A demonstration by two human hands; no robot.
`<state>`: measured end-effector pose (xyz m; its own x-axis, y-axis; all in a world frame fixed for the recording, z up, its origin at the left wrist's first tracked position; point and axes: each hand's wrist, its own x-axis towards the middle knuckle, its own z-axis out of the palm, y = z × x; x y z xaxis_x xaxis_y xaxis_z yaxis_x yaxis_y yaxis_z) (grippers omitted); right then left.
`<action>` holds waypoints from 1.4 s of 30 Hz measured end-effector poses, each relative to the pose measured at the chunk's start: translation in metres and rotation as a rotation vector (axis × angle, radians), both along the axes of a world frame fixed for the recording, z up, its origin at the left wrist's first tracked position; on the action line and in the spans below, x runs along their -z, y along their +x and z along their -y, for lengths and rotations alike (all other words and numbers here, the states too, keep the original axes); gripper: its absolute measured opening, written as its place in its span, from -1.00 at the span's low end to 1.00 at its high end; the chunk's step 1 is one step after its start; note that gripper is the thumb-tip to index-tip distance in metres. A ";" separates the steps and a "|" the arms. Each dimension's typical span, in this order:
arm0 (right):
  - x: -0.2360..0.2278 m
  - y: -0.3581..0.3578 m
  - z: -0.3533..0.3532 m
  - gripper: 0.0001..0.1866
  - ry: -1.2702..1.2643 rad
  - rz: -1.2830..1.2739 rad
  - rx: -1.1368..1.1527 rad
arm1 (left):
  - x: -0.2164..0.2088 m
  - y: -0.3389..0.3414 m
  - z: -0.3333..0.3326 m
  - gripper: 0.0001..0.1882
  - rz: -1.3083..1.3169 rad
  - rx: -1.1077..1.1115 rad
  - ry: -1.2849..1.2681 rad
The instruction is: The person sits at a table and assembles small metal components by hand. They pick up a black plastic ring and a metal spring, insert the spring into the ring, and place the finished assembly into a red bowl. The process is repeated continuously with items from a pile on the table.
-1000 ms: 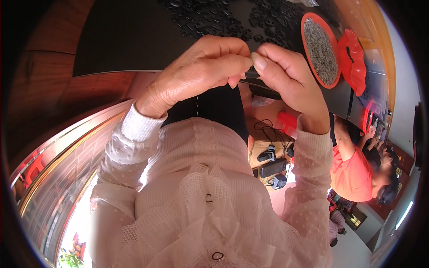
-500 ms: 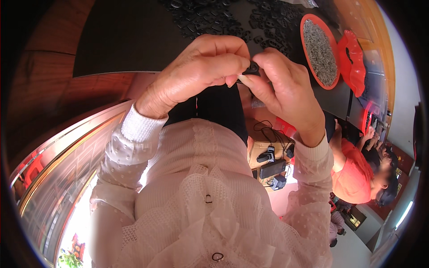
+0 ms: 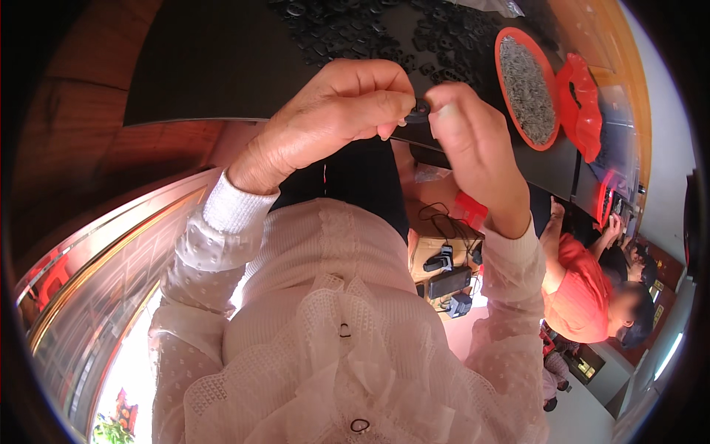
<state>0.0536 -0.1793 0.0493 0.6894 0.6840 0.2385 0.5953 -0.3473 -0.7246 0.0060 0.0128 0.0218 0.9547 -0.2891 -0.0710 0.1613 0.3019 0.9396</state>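
A small black plastic part with a rounded end is pinched between the thumb and fingers of my left hand, just off the table's near edge. Most of the part is hidden by those fingers. Right beside its rounded end, my right hand is closed, thumb pressed against the curled index finger. Whatever lies between these fingertips is too small or covered to make out. Beyond both hands, many similar loose black parts are spread over the black table.
An orange-red bowl full of small grey metal pieces stands right of my hands, with a red wavy-edged dish beside it. Below right, a cardboard box carries black devices and cables. Another person in orange sits further right.
My right hand has turned and shifted slightly right, its thumb coming off the black part and closing against the index finger. The left hand keeps its pinch, almost in place.
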 end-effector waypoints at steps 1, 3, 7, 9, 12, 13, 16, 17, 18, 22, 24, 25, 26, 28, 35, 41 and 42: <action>-0.006 -0.001 0.001 -0.71 0.021 -0.262 0.060 | 0.001 0.000 0.000 -0.85 0.008 0.003 0.007; -0.012 0.002 0.000 -0.67 0.024 -0.368 0.075 | 0.002 0.000 0.000 -0.85 0.025 0.010 0.020; -0.013 -0.004 -0.006 -0.66 -0.010 -0.492 0.109 | 0.006 0.001 0.003 -0.84 0.054 0.010 0.049; -0.007 -0.003 -0.005 -0.69 0.026 -0.467 0.065 | 0.009 0.002 0.005 -0.85 0.095 -0.004 0.083; -0.007 -0.003 -0.001 -0.70 0.030 -0.485 0.084 | 0.004 -0.001 0.006 -0.81 0.041 -0.050 0.082; -0.008 -0.003 0.001 -0.71 0.023 -0.501 0.104 | 0.004 0.000 0.006 -0.80 0.017 -0.049 0.046; -0.006 -0.003 0.005 -0.69 0.036 -0.490 0.139 | 0.004 0.000 0.004 -0.76 -0.017 -0.054 -0.013; -0.006 -0.004 0.007 -0.69 0.035 -0.469 0.140 | 0.005 0.000 0.005 -0.75 -0.004 -0.061 0.000; -0.007 -0.003 0.008 -0.68 0.032 -0.447 0.141 | 0.006 0.000 0.005 -0.74 0.008 -0.069 0.012; -0.016 0.002 0.021 -0.68 -0.018 -0.377 0.255 | 0.003 -0.001 0.005 -0.75 0.024 -0.073 0.032; -0.024 0.015 0.043 -0.71 0.003 -0.305 0.350 | 0.003 -0.002 0.004 -0.75 0.022 -0.072 0.028; -0.029 0.022 0.051 -0.73 0.055 -0.286 0.445 | 0.002 -0.003 0.004 -0.75 0.017 -0.072 0.036; -0.034 0.030 0.060 -0.75 0.108 -0.266 0.539 | 0.001 -0.003 0.004 -0.76 0.012 -0.073 0.045; -0.036 0.053 0.091 -0.72 0.083 -0.261 0.606 | 0.001 -0.003 0.005 -0.76 0.006 -0.064 0.051; -0.057 0.122 0.180 -0.63 -0.220 0.171 0.947 | -0.001 -0.004 0.004 -0.77 -0.020 -0.028 0.064; -0.045 0.121 0.180 -0.60 0.001 0.094 0.900 | 0.007 -0.003 0.009 -0.77 0.047 -0.055 0.062; -0.042 0.111 0.161 -0.64 -0.023 0.130 0.790 | 0.007 -0.004 0.010 -0.77 0.056 -0.058 0.082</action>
<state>0.1649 -0.3407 0.0913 0.9397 0.0109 0.3419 0.2463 -0.7151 -0.6542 0.0024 0.0031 0.0144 0.9728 -0.2287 -0.0377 0.0919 0.2313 0.9685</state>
